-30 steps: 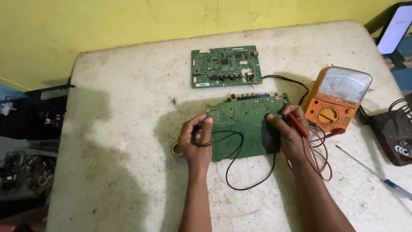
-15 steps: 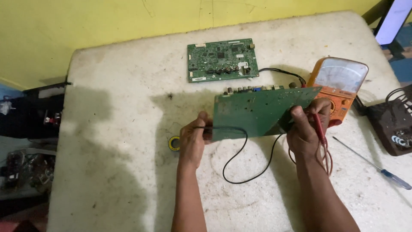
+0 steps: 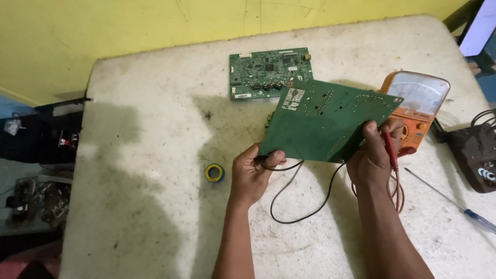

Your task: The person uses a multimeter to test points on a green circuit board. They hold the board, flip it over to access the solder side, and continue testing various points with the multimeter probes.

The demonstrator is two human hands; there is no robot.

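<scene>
I hold a green circuit board (image 3: 323,121) tilted up off the white table (image 3: 155,129), its plain solder side facing me. My left hand (image 3: 253,173) pinches its lower left corner together with a black probe lead (image 3: 297,199). My right hand (image 3: 372,157) grips the board's right edge and also holds a red probe (image 3: 391,150). Behind the raised board an orange analog multimeter (image 3: 421,103) lies on the table, partly hidden.
A second green circuit board (image 3: 268,72) lies flat farther back. A small roll of yellow and blue tape (image 3: 214,172) sits left of my left hand. A thin screwdriver (image 3: 454,204) lies at the right, near a black device (image 3: 475,155). A yellow wall runs behind.
The board was lying flat under both hands; I have lifted it and tipped it up, so its underside now faces me. The view has also shifted slightly.
</scene>
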